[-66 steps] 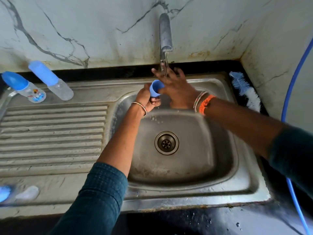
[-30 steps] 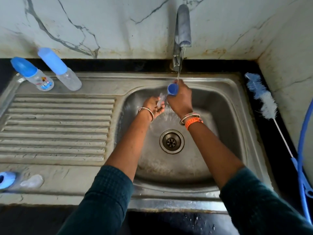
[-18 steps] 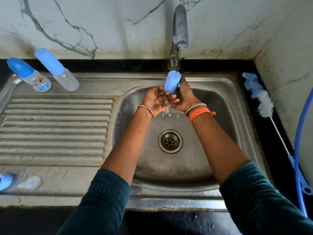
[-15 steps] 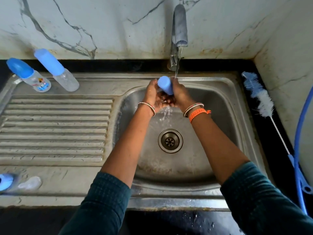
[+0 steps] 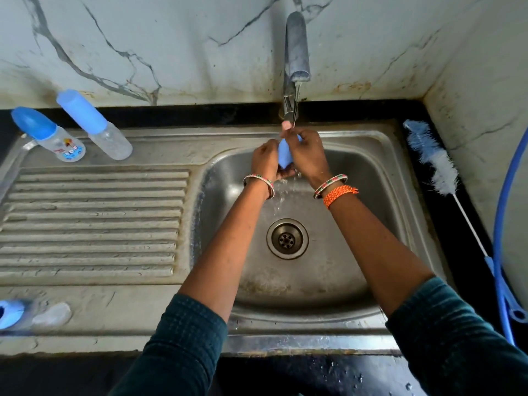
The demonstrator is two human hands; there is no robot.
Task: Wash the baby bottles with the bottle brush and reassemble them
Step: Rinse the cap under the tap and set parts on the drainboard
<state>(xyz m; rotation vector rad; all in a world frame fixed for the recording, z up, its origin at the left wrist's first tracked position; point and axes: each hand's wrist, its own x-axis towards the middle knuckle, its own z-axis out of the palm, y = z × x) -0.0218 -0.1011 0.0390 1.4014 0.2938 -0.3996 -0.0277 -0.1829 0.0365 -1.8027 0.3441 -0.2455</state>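
Observation:
A blue bottle cap (image 5: 284, 155) is between my two hands over the sink basin (image 5: 357, 224), under a thin stream from the tap (image 5: 297, 47). My left hand (image 5: 267, 161) curls round its left side. My right hand (image 5: 307, 154) grips its right side, fingertips up at the water. Two assembled baby bottles lie at the back left of the drainboard: one with a printed body (image 5: 48, 134) and one plain (image 5: 94, 124). The bottle brush (image 5: 434, 158) lies on the black counter to the right of the sink.
A blue ring (image 5: 10, 314) and a clear teat (image 5: 53, 315) sit on the steel near the front left edge. A blue hose (image 5: 503, 195) curves down the right wall. The ribbed drainboard (image 5: 91, 224) lies left of the basin, the drain (image 5: 287, 238) in its middle.
The cap passed from my left hand to my right, was turned under the stream, and now sits lower between both hands. The bottles and the brush have not moved.

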